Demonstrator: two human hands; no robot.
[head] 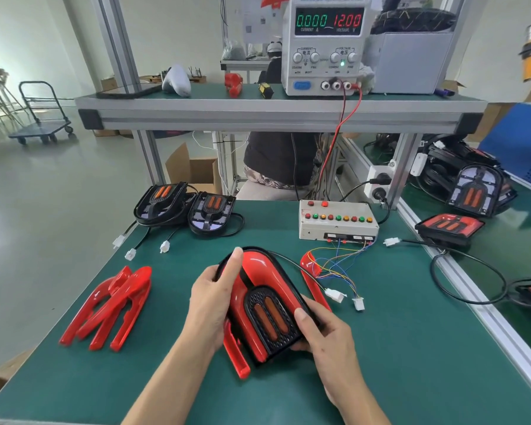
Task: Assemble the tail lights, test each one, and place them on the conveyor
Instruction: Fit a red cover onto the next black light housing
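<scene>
Fingers of both hands curl around one tail light (262,305), held just above the green table (380,348) at its middle. Left hand (212,299) grips the lamp's left edge, its thumb (232,265) lying flat along the glossy red cover near the rounded top. Right hand (325,332) holds the lower right corner, thumb (302,322) pressed on the black honeycomb insert beside two orange lenses, the other fingers wrapped underneath, out of sight. A black cable runs from the lamp to a white plug (335,294) lying on the table to the right. Loose red covers (108,305) lie well apart to the left. Two uncovered black lamp bases (186,207) sit at the far left edge. A button-studded test box (337,220) stands behind, coloured wires trailing from it.
</scene>
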